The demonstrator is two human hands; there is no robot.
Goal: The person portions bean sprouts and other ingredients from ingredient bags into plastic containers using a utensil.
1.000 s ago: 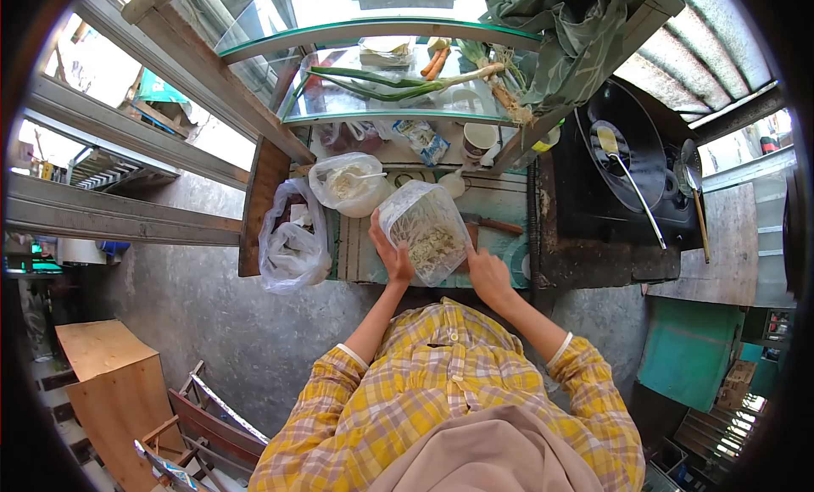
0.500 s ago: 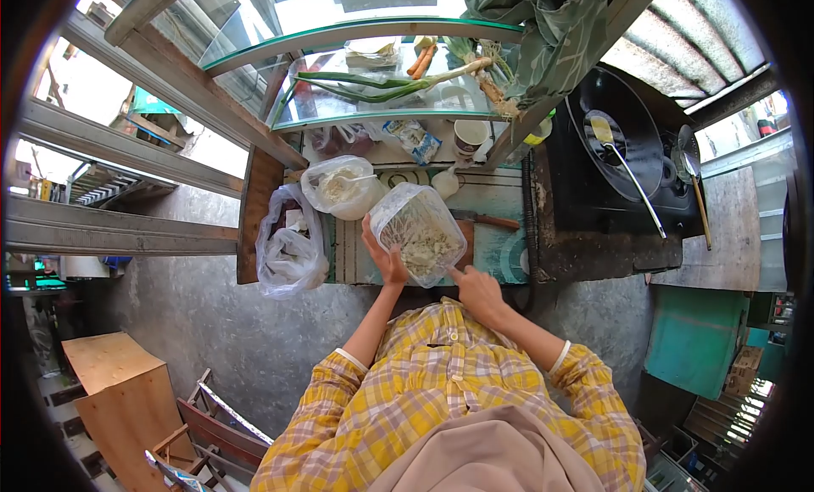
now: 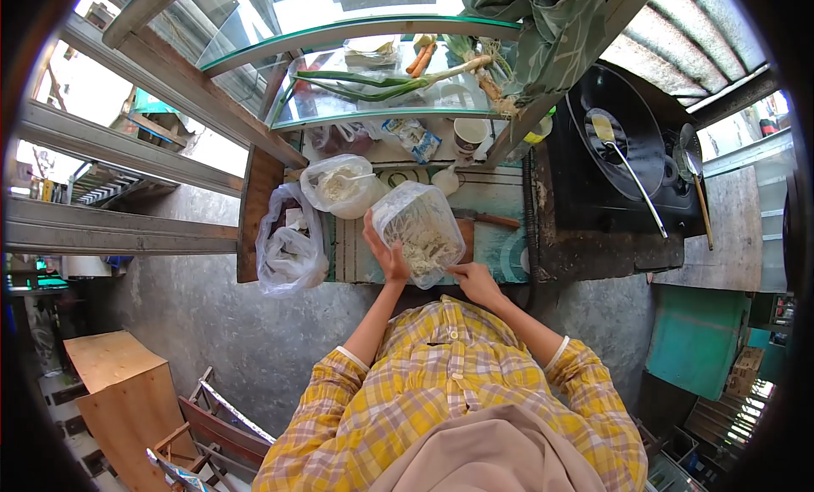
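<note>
Clear tub (image 3: 420,232) of pale shreds — left hand (image 3: 387,254) gripping its side, right hand (image 3: 475,280) pinching its lower corner — bag (image 3: 289,242) beside.

3 plastic bags (image 3: 419,229) w/ food on the counter, 2 carrots (image 3: 417,59), 1 wok (image 3: 617,123), 2 ladles (image 3: 627,174), 1 knife (image 3: 485,218), 1 cup (image 3: 469,136).

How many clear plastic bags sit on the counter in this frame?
3. One bag of bean sprouts is between the left hand and right hand; one with white food lies behind it; one crumpled bag sits at the counter's left edge. Others may be hidden on the shelf.
</note>
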